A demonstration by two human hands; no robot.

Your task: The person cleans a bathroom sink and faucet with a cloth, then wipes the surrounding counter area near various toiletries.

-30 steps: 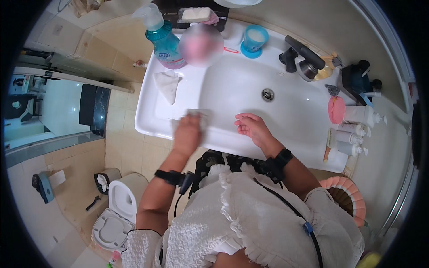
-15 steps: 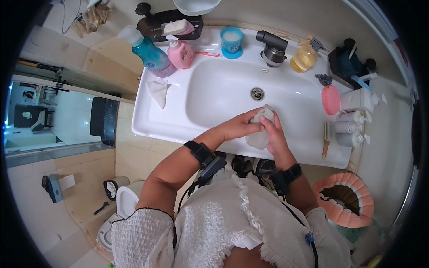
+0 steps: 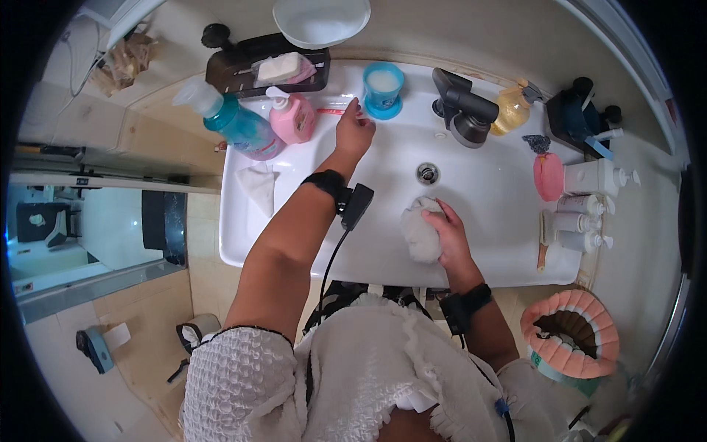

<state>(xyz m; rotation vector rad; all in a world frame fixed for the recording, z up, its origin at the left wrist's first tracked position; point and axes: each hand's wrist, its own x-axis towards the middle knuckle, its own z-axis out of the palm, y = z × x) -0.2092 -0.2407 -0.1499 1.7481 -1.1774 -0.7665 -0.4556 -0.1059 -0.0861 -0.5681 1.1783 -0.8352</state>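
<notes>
My left hand [image 3: 353, 134] reaches over the back ledge of the white sink [image 3: 294, 184]. Its fingers curl at the right end of a slim red stick [image 3: 331, 111], like a toothbrush or small razor, which lies between the pink pump bottle [image 3: 293, 118] and the blue cup [image 3: 383, 87]. The fingers look pinched on it, though they partly hide that end. Over the basin's front part, my right hand [image 3: 451, 234] grips a bunched, damp-looking white cloth [image 3: 420, 232]. Another white cloth [image 3: 258, 188] lies folded on the left ledge.
Behind the basin stands a dark tap [image 3: 468, 110] above the drain [image 3: 427, 174], beside an amber spray bottle [image 3: 511, 109]. A teal bottle [image 3: 239, 125] and black soap tray [image 3: 243, 74] occupy the back left. Pump bottles [image 3: 589, 177] and a wooden-handled brush [image 3: 543, 239] line the right side.
My left hand has let go of the white cloth and moved back and left to the red stick. The cloth stays in my right hand. The view has shifted slightly.
</notes>
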